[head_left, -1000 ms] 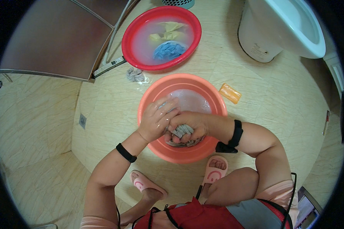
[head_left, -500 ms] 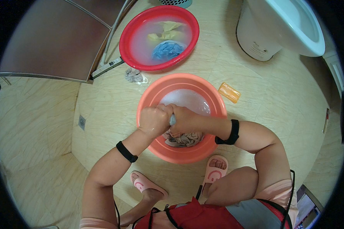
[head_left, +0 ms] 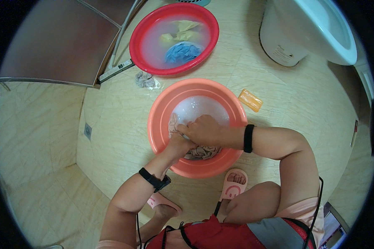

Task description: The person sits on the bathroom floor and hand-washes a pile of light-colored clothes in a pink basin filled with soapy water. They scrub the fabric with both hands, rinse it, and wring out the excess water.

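Both arms reach into the salmon-orange plastic basin (head_left: 158, 112), the hands meeting over its middle. The left forearm slants up from the lower left, a black wristband (head_left: 153, 180) around it, and the left hand (head_left: 180, 144) tips inward, back of the hand uppermost. The right arm bends sharply at the elbow, so its forearm runs almost level from the right; the right hand (head_left: 205, 129) lies above and just beyond the left one, knuckles up, fingers curled and pointing left.

The left fingers are mostly hidden beneath the right hand, and the right palm faces away — whether either hand grips cloth, I cannot tell. A pale beige cloth (head_left: 173, 122) shows at the basin's left side, close to the hands, its remainder covered by them. A crumpled grey-brown cloth (head_left: 204, 153) lies in the near part of the basin, partly under the hands; cloudy soapy water (head_left: 200, 104) fills the far part.

At the top edge, a blue-green perforated basket (head_left: 194, 1) is cut off — only a sliver shows.
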Tool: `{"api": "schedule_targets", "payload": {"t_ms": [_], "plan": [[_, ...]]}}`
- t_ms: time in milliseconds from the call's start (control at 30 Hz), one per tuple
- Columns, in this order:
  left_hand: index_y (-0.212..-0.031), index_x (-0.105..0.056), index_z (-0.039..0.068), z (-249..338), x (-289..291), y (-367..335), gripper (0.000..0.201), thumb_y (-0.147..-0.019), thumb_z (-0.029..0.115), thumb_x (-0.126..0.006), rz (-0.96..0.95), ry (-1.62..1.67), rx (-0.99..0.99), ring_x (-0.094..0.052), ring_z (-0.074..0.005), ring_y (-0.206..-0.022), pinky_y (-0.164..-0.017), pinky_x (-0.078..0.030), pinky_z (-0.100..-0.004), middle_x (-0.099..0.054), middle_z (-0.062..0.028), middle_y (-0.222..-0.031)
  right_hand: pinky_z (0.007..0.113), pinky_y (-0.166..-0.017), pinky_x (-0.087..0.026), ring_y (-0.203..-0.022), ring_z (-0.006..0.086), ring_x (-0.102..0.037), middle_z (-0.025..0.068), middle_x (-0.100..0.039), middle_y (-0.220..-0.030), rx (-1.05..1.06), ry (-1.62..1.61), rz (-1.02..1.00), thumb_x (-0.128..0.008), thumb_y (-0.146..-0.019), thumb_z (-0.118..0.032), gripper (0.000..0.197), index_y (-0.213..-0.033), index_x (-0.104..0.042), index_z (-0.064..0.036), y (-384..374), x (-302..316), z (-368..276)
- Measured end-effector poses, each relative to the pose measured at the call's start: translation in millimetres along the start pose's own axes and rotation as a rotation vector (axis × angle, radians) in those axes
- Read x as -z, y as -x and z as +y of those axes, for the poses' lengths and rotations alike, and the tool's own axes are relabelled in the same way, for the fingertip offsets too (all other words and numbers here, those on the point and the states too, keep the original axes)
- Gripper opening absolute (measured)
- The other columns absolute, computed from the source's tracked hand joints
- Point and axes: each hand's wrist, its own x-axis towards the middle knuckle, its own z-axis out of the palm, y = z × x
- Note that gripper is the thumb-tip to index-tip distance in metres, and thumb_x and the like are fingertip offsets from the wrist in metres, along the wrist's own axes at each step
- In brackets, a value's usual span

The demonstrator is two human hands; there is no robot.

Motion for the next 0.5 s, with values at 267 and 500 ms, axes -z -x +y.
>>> {"api": "schedule_targets", "payload": {"t_ms": [267,500], "plan": [[-0.089,-0.058,0.010,-10.1,13.1,-0.8,0.015,-0.077,0.003,-0.065,-0.192,0.585,0.522,-0.039,-0.0075,-0.046,-0.040,-0.027,-0.0207,-0.051,0.0007,-0.065,0.040,-0.052,-0.053,-0.062,0.0293,-0.067,0.0123,-0.065,-0.071,0.042,0.014,0.135,-0.066,-0.072,-0.022,0.023,-0.088,-0.059,-0.0068,-9.0,-6.0,7.4],[-0.090,-0.058,0.011,17.0,40.6,-27.8,0.018,-0.077,-0.001,-0.059,-0.019,0.279,0.249,-0.048,-0.0074,-0.052,-0.040,-0.031,-0.0185,-0.056,-0.0007,-0.068,0.044,-0.074,-0.052,-0.086,0.0312,-0.066,0.0219,-0.065,-0.095,-0.256,-0.441,0.182,-0.070,-0.073,-0.021,0.048,-0.113,-0.053,0.0009,-21.8,5.9,32.2]]}}
